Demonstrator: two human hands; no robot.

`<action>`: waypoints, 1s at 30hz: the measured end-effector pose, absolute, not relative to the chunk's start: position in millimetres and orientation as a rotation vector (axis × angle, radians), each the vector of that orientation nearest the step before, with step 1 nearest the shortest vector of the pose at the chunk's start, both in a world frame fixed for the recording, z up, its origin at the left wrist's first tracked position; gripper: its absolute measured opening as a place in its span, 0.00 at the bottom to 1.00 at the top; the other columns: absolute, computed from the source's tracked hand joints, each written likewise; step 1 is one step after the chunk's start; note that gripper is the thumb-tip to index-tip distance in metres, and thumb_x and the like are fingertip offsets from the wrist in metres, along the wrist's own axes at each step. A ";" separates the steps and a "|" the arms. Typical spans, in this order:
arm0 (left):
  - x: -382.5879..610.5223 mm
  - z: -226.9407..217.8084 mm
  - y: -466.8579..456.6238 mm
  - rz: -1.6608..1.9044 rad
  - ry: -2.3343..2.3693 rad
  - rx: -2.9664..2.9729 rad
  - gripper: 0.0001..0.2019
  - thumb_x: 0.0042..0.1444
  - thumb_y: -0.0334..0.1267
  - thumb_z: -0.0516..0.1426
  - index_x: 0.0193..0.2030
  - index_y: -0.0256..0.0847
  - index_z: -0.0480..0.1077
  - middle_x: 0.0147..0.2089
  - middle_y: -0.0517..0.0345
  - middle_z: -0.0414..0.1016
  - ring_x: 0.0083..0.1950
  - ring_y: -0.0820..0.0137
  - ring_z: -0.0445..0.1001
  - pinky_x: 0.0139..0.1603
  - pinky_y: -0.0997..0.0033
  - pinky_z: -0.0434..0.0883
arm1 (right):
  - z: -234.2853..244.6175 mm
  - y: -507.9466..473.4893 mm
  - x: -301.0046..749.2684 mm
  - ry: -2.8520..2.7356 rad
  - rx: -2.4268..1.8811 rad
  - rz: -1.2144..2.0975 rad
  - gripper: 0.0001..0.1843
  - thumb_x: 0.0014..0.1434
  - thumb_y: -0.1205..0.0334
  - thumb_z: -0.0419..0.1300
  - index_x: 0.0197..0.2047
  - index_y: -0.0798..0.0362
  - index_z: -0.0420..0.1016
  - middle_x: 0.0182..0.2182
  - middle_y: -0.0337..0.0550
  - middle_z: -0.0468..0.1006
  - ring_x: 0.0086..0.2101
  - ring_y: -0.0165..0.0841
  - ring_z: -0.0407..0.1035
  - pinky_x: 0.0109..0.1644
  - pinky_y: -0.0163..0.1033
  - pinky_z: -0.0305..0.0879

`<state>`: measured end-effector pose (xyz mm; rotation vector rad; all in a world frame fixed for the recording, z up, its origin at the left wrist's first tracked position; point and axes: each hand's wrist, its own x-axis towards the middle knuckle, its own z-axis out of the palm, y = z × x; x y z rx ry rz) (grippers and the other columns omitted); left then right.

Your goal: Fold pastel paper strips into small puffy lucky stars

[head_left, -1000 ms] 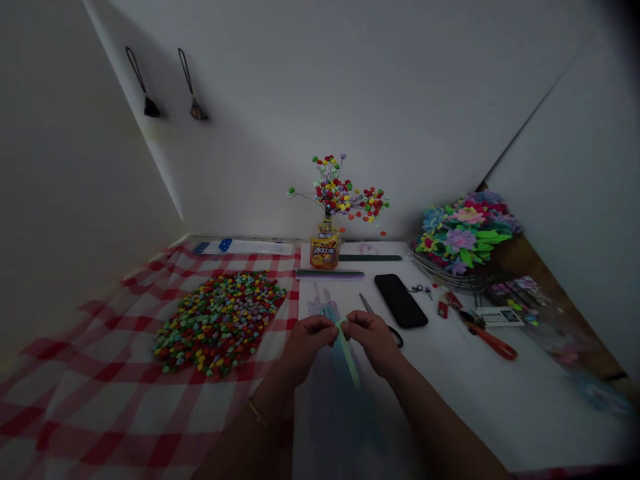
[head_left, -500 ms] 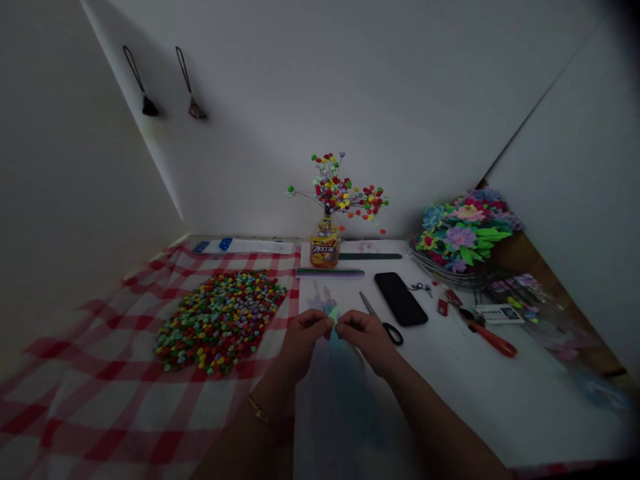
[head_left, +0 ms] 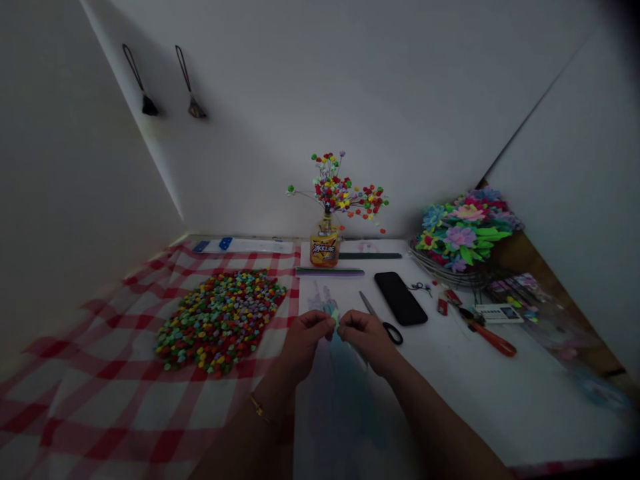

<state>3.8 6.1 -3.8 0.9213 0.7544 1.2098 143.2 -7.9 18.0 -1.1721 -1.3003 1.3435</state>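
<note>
My left hand (head_left: 306, 339) and my right hand (head_left: 367, 335) meet over the white table, fingertips pinched together on a thin pale green paper strip (head_left: 334, 316). Most of the strip hangs down between my wrists, blurred. A heap of small coloured paper stars (head_left: 220, 318) lies on the red checked cloth (head_left: 100, 373) just left of my left hand. Scissors (head_left: 381, 320) lie right behind my right hand.
A black phone (head_left: 400, 299) lies beyond the scissors. A bottle (head_left: 325, 245) holds star-tipped stems near the wall. A bunch of paper flowers (head_left: 463, 230) sits at the right, with red-handled pliers (head_left: 487, 337) and small packets beside it. Packs of strips (head_left: 330, 272) lie near the bottle.
The long green strip that ran down between my hands is drawn up into my fingertips; both hands have shifted slightly away from me and closer together.
</note>
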 end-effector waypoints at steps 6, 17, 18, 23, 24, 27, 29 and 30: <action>5.9 -5.9 5.5 1.230 0.783 0.926 0.06 0.43 0.35 0.62 0.21 0.36 0.70 0.17 0.64 0.65 0.23 0.77 0.60 0.30 0.74 0.58 | 16.9 -7.9 143.1 -1.313 -1.174 1.343 0.06 0.44 0.63 0.58 0.20 0.54 0.65 0.18 0.31 0.62 0.20 0.24 0.53 0.25 0.33 0.49; 5.4 -2.8 6.2 1.177 0.674 0.841 0.11 0.49 0.40 0.58 0.22 0.34 0.71 0.20 0.58 0.69 0.24 0.75 0.64 0.29 0.72 0.60 | 14.2 -6.1 144.6 -1.241 -1.142 1.390 0.05 0.46 0.63 0.58 0.21 0.54 0.68 0.18 0.34 0.68 0.22 0.28 0.59 0.30 0.35 0.55; 4.9 -2.6 6.3 1.169 0.665 0.834 0.11 0.49 0.40 0.58 0.22 0.34 0.71 0.20 0.58 0.69 0.24 0.75 0.64 0.29 0.72 0.60 | 13.7 -5.9 144.9 -1.235 -1.138 1.391 0.05 0.46 0.63 0.58 0.21 0.54 0.68 0.18 0.34 0.68 0.23 0.28 0.60 0.30 0.35 0.55; 3.1 -4.2 6.6 1.143 0.684 0.789 0.06 0.41 0.35 0.63 0.27 0.35 0.73 0.21 0.61 0.70 0.23 0.77 0.64 0.28 0.74 0.60 | 15.8 -6.4 143.9 -1.261 -1.146 1.396 0.04 0.44 0.65 0.58 0.20 0.54 0.68 0.17 0.34 0.67 0.23 0.27 0.60 0.30 0.35 0.55; 3.1 -4.4 6.5 1.138 0.690 0.787 0.06 0.40 0.34 0.64 0.27 0.35 0.73 0.21 0.61 0.70 0.23 0.77 0.64 0.28 0.74 0.60 | 16.5 -6.7 143.4 -1.267 -1.153 1.400 0.04 0.43 0.66 0.58 0.20 0.54 0.67 0.17 0.33 0.67 0.22 0.27 0.59 0.29 0.34 0.54; 3.9 -4.4 6.2 1.145 0.710 0.827 0.06 0.40 0.34 0.63 0.24 0.34 0.72 0.19 0.62 0.68 0.22 0.78 0.62 0.27 0.75 0.59 | 18.1 -7.2 142.6 -1.279 -1.166 1.406 0.03 0.42 0.68 0.57 0.19 0.54 0.67 0.17 0.32 0.67 0.21 0.26 0.58 0.28 0.34 0.53; 4.7 -4.5 6.1 1.163 0.735 0.865 0.06 0.41 0.35 0.63 0.22 0.34 0.71 0.18 0.62 0.67 0.22 0.78 0.61 0.27 0.75 0.58 | 18.7 -7.5 142.6 -1.285 -1.173 1.402 0.03 0.42 0.68 0.57 0.19 0.54 0.67 0.17 0.32 0.67 0.21 0.26 0.57 0.28 0.34 0.53; 5.2 -4.7 6.2 1.172 0.749 0.875 0.06 0.41 0.35 0.63 0.22 0.34 0.71 0.18 0.63 0.66 0.22 0.78 0.61 0.27 0.75 0.58 | 19.1 -7.6 142.6 -1.287 -1.177 1.401 0.03 0.42 0.67 0.57 0.19 0.54 0.67 0.17 0.32 0.67 0.21 0.26 0.57 0.28 0.34 0.53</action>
